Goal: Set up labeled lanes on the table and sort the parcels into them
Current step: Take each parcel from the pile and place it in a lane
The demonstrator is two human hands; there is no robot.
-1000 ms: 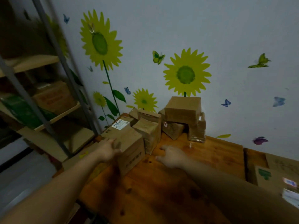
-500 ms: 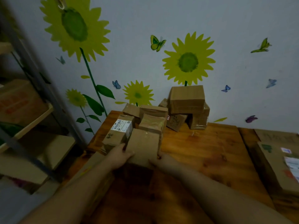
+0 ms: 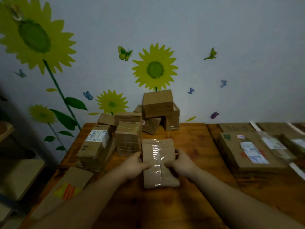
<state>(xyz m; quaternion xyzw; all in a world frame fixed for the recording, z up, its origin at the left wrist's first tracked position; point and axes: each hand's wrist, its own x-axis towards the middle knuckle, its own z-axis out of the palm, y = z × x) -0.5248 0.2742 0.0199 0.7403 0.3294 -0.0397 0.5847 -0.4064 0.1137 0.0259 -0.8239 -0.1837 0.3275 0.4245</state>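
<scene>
Left hand (image 3: 133,166) and right hand (image 3: 181,164) clamp taped parcel (image 3: 158,162) by side edges, long axis pointing away from person. Labelled cardboard sheet (image 3: 231,146) lies right of parcel; right hand nearer.

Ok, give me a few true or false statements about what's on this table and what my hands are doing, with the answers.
1. The left hand and the right hand both grip the taped parcel. True.
2. The taped parcel sits on top of the pile by the wall. False: it is held in front of the pile, nearer the person.
3. A labelled parcel with a white shipping label lies to the left of the taped parcel. True.
4. The wall bears rose stickers. False: it bears sunflowers and butterflies.
</scene>
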